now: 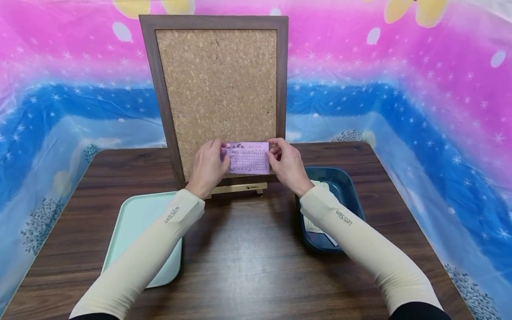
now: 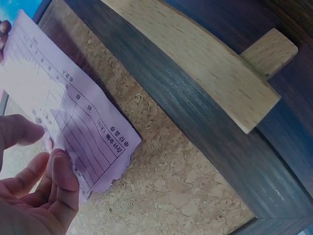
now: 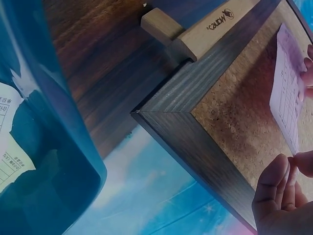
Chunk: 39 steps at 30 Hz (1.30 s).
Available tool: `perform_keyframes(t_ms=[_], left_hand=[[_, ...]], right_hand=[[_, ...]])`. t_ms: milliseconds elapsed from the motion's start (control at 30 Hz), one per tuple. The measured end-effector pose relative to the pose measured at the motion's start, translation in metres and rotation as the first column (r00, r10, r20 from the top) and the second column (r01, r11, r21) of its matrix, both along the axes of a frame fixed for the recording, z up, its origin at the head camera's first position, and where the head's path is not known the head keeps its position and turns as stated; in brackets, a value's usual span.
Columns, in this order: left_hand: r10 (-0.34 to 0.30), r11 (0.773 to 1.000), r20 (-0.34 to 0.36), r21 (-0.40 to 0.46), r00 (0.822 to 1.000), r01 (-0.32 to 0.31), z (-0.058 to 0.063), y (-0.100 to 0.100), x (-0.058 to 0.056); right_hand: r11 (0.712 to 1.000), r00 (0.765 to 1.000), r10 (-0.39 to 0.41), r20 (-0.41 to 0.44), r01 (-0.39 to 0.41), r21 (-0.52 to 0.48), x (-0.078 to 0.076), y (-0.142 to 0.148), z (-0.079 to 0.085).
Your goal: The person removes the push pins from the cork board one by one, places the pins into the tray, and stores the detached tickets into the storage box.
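A pink-purple paper receipt form (image 1: 249,159), printed with a table, is held sideways before the lower part of a framed cork board (image 1: 224,89). My left hand (image 1: 209,163) grips its left end. With thumb and fingertips, my right hand (image 1: 287,161) pinches the right edge. The left wrist view shows the form's (image 2: 83,117) ragged end beside my left fingers. Seen from the right wrist, the form (image 3: 286,90) stands at an angle to the cork, its lower corner between my right fingertips. Whether its far edge touches the cork I cannot tell.
The board leans on a wooden stand (image 1: 256,186). A pale green tray (image 1: 132,222) lies left, under my left forearm. On the right, a dark blue bin (image 1: 348,186) holds white and yellowish paper forms (image 3: 12,161), partly hidden by my right arm. A patterned backdrop hangs behind the table.
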<state>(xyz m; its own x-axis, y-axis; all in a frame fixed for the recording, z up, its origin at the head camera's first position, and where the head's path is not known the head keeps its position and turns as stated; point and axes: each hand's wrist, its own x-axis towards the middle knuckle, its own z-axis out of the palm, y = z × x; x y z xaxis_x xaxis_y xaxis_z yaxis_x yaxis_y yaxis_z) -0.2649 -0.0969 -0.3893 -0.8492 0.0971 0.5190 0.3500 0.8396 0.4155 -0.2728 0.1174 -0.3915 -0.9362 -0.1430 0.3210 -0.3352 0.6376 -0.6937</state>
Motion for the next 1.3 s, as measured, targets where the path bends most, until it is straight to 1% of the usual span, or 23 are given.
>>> perform_keyframes(t_ms=[200,300,500,833,1100,1300], left_hand=[[0.005,1.000,-0.060,-0.007,0.998,-0.006,0.001,0.003,-0.007],[0.005,1.000,-0.077,-0.016,0.997,-0.006,0.004,0.005,-0.010],[-0.005,0.999,-0.067,-0.041,0.998,0.002,0.007,0.009,-0.012],[0.018,0.997,-0.103,-0.069,0.995,-0.025,0.007,0.013,-0.014],[0.038,0.994,-0.112,-0.094,0.993,-0.049,0.006,0.015,-0.015],[0.046,0.994,-0.116,-0.091,0.992,-0.056,0.006,0.016,-0.016]], right_hand=[[1.000,1.000,-0.005,0.012,0.005,0.000,0.000,0.000,0.003],[1.000,1.000,-0.010,0.019,0.010,-0.004,0.000,0.000,0.004],[1.000,1.000,-0.019,0.024,0.019,-0.013,0.001,0.000,0.005],[1.000,1.000,-0.014,0.015,0.014,-0.017,0.001,0.001,0.004],[1.000,1.000,-0.009,0.007,0.009,-0.010,0.000,0.001,0.003],[1.000,1.000,-0.003,-0.002,0.003,-0.014,-0.001,0.001,0.002]])
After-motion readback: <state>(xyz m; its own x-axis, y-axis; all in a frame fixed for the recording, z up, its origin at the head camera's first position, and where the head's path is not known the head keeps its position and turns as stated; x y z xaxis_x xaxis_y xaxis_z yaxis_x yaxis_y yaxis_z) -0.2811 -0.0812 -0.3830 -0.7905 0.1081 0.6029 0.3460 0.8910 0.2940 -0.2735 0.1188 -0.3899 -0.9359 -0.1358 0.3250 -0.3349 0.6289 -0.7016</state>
